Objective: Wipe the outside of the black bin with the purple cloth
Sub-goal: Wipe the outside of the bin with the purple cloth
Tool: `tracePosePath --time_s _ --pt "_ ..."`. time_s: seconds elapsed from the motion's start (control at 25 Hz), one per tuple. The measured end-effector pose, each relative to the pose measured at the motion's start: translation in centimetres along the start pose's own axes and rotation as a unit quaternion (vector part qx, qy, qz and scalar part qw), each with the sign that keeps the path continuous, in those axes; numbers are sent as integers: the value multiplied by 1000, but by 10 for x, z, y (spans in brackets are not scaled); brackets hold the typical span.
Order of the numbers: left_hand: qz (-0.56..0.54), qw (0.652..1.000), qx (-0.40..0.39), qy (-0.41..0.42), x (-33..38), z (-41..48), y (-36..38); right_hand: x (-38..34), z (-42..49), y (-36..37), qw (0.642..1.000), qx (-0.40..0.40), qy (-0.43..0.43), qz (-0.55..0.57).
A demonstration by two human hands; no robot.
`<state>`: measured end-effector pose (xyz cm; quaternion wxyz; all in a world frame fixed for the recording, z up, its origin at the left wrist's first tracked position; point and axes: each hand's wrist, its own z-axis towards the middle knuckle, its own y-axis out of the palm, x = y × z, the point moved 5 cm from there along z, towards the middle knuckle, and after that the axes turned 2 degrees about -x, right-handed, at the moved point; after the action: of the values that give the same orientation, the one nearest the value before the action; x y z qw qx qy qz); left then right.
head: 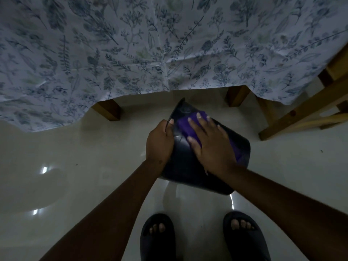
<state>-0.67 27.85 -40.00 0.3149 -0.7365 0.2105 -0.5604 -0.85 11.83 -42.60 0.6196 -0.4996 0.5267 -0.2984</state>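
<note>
The black bin (185, 166) is tipped over above the pale floor, its outer wall facing up at me. My left hand (160, 142) grips its left edge, fingers curled over the rim. My right hand (209, 146) lies flat on the bin's side with fingers spread, pressing the purple cloth (183, 124) against the plastic. The cloth shows beyond my fingertips and again by my wrist, the rest is hidden under my palm.
A table draped in a floral cloth (131, 53) fills the top of the view, its wooden legs (109, 110) just beyond the bin. A wooden chair frame (301, 113) stands at right. My feet in dark slippers (158, 236) stand on the glossy floor (75, 166).
</note>
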Motion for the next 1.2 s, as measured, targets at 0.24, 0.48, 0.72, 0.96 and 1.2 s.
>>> tracePosePath --time_s 0.24,0.48,0.72,0.96,1.2 --pt "15 1000 8 3 -12 -27 -5 30 35 -3 979 -94 114 141" --pt "15 1000 9 13 -2 -15 -4 -17 -35 1 999 1 -34 -1" --pt "25 996 17 84 9 -28 -9 23 23 -17 976 -20 92 197" --pt "152 962 42 223 42 -38 -34 23 11 -56 943 -1 113 311" --pt "183 946 -1 267 55 -59 -29 33 -15 -65 957 60 124 256"
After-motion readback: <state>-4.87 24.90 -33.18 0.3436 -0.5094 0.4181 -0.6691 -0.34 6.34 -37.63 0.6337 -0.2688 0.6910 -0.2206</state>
